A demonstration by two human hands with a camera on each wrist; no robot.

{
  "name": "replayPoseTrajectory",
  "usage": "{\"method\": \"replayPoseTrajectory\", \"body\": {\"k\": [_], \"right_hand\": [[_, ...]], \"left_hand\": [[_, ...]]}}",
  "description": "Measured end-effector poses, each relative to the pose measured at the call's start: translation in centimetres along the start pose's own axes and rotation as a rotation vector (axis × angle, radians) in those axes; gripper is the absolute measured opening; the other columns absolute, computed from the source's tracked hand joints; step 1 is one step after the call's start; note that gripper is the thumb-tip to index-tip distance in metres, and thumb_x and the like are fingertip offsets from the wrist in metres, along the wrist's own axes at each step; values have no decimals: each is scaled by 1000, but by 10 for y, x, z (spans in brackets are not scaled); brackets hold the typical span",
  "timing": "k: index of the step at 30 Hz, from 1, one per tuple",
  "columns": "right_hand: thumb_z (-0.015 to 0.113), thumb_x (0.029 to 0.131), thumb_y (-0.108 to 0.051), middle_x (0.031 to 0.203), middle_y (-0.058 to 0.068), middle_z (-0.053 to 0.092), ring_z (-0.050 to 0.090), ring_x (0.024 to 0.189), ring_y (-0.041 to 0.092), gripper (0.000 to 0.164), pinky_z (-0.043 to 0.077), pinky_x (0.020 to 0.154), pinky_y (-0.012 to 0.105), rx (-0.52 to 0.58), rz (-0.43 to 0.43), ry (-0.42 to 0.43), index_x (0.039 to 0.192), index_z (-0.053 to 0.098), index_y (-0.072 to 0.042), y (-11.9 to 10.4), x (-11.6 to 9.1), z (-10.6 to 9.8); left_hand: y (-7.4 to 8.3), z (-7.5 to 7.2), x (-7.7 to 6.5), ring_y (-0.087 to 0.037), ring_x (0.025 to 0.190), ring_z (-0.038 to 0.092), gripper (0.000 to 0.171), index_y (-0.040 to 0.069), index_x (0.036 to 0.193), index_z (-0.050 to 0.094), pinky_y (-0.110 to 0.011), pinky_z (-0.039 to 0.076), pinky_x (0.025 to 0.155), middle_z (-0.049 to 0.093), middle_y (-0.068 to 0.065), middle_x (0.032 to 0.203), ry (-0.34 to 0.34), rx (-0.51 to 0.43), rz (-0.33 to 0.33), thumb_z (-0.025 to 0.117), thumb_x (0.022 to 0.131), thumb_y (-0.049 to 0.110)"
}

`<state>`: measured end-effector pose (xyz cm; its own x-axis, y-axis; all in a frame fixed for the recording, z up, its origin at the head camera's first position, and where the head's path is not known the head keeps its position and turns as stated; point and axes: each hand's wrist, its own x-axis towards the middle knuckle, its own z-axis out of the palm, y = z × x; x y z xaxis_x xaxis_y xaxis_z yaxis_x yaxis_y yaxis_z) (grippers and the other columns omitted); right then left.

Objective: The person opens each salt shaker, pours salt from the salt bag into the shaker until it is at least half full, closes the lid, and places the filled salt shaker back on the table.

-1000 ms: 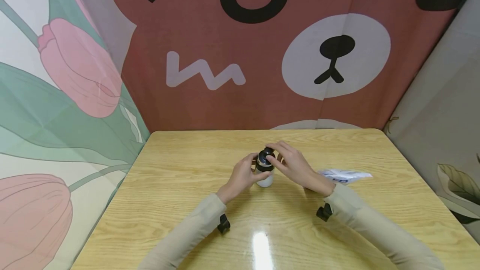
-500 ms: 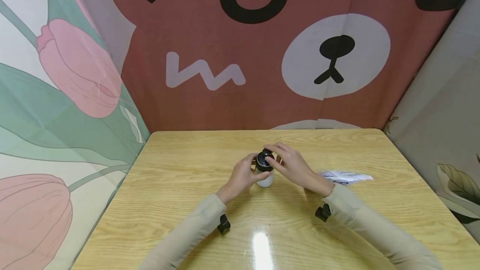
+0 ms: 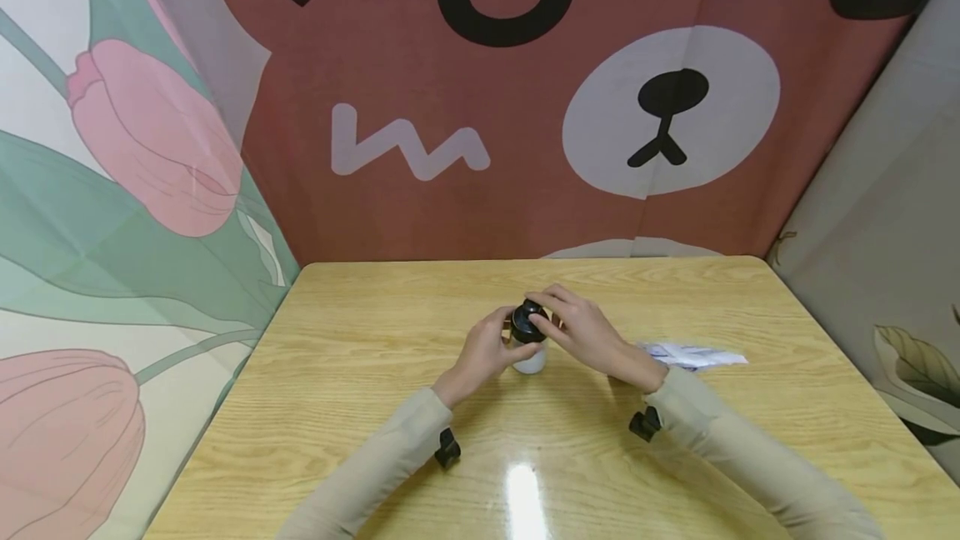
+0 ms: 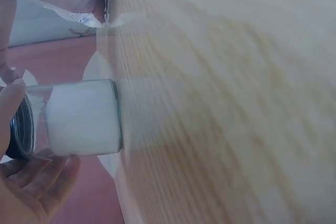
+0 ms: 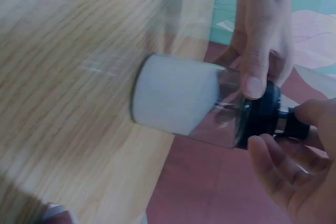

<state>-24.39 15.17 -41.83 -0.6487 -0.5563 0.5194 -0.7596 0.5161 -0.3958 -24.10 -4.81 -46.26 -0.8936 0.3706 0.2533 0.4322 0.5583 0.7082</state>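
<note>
A clear glass jar [image 3: 529,362] stands upright on the wooden table, partly filled with white contents [image 5: 176,95]. It has a black lid [image 5: 260,119] with a narrower knob [image 5: 296,125] on top. My left hand [image 3: 483,348] grips the jar around its upper part, the thumb lying along the near side just below the lid. My right hand [image 3: 588,332] comes from the right and pinches the knob with thumb and fingers. Up close in the left wrist view, the jar's base [image 4: 116,116] rests on the tabletop. Fingers hide part of the lid.
A white plastic packet [image 3: 697,355] with blue print lies on the table [image 3: 375,307] behind my right wrist. Printed fabric [image 3: 420,215] hangs behind the table and at both sides. Light reflects off the tabletop near the front.
The knob and my right fingertips have shifted slightly left and downward. A pale band around the lid, visible earlier, no longer shows from above. My left hand and the jar have stayed put.
</note>
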Motion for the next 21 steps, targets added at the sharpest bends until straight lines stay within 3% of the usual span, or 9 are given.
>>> {"method": "replayPoseTrajectory", "body": {"k": [10,21], "right_hand": [[62,100,-14,113,9,61,50,66,5,36,46,52,20,-15,0,-31,132,60,1,-1,5,-1],[64,98,-12,109,9,63,56,67,5,34,49,52,18,10,-17,3,130,61,2,1,1,2]], "left_hand": [[1,0,2,-15,89,66,69,3,140,49,-18,54,66,62,-12,125,13,-5,10,78,87,36],[-1,2,0,-11,86,64,69,3,140,49,-17,54,66,61,-13,124,11,-13,8,77,87,37]]}}
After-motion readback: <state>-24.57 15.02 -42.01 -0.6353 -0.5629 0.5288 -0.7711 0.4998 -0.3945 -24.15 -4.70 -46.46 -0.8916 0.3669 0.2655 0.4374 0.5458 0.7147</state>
